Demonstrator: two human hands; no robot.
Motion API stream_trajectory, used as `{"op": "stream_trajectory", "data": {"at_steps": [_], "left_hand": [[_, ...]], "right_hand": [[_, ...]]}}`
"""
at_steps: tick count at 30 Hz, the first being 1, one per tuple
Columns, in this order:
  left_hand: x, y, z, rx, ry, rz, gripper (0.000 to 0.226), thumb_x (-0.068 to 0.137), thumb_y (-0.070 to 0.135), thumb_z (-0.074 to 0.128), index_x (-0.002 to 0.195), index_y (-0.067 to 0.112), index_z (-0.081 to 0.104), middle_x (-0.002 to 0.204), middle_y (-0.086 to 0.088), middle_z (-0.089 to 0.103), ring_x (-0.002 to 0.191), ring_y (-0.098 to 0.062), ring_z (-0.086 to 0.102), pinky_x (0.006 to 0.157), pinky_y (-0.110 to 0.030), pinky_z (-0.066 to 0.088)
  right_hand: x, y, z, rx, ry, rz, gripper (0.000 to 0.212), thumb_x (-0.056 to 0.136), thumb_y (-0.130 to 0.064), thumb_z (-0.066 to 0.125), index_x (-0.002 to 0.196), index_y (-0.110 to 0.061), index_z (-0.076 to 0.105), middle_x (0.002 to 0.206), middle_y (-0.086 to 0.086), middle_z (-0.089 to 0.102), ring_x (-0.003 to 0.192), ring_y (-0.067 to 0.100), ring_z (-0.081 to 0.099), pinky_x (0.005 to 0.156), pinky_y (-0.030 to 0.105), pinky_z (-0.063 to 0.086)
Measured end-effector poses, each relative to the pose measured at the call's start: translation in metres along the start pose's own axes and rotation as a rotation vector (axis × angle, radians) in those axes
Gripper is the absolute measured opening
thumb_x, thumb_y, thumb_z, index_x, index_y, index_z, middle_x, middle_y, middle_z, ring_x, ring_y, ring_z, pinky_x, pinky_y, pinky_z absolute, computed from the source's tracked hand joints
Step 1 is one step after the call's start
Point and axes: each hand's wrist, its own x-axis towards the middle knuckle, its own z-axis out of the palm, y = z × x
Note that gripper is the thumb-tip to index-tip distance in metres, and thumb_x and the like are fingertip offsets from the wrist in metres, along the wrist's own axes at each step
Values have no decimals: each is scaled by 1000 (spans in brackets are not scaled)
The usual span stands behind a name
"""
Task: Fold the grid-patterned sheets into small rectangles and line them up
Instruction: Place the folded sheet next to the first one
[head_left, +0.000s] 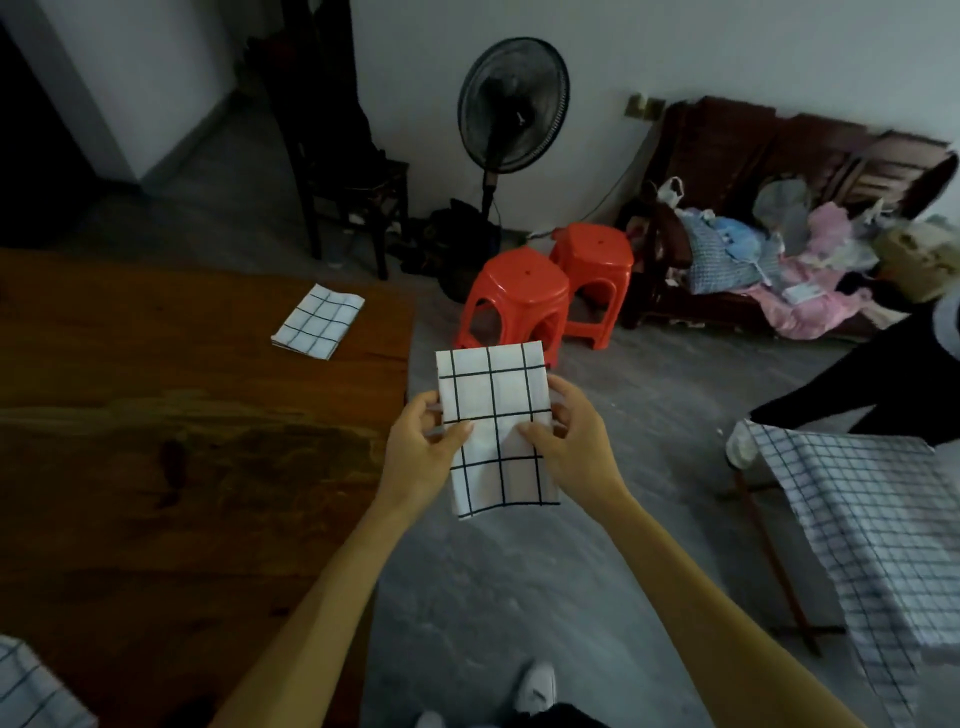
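Note:
I hold a white sheet with a black grid (493, 410), folded into a narrow rectangle, in the air just right of the table's edge. My left hand (423, 449) pinches its left edge, thumb on the front. My right hand (569, 441) pinches its right edge the same way. One folded grid sheet (318, 321) lies flat on the brown wooden table (171, 441), toward its far right part. A corner of another grid sheet (31, 691) shows at the table's near left.
Two red plastic stools (519, 296) stand on the grey floor beyond my hands, a standing fan (511, 109) behind them. A finer-checked cloth (872, 530) drapes over a stand at right. A person in black (857, 384) is at the right edge. A cluttered bench (769, 260) lines the wall.

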Motion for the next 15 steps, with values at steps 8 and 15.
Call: {"op": "stream_trajectory", "data": {"at_steps": [8, 15], "left_hand": [[113, -9, 10, 77, 147, -84, 38, 87, 15, 67, 118, 27, 50, 99, 21, 63, 90, 9, 63, 66, -10, 51], [251, 0, 61, 138, 262, -131, 40, 86, 14, 68, 122, 18, 52, 109, 9, 65, 98, -4, 64, 71, -16, 53]], "right_hand": [[135, 26, 20, 21, -128, -35, 58, 86, -8, 67, 136, -28, 46, 122, -16, 59, 108, 0, 59, 87, 21, 49], [295, 39, -4, 87, -202, -42, 60, 86, -9, 68, 138, -27, 44, 126, -11, 58, 110, 4, 57, 91, 24, 50]]}}
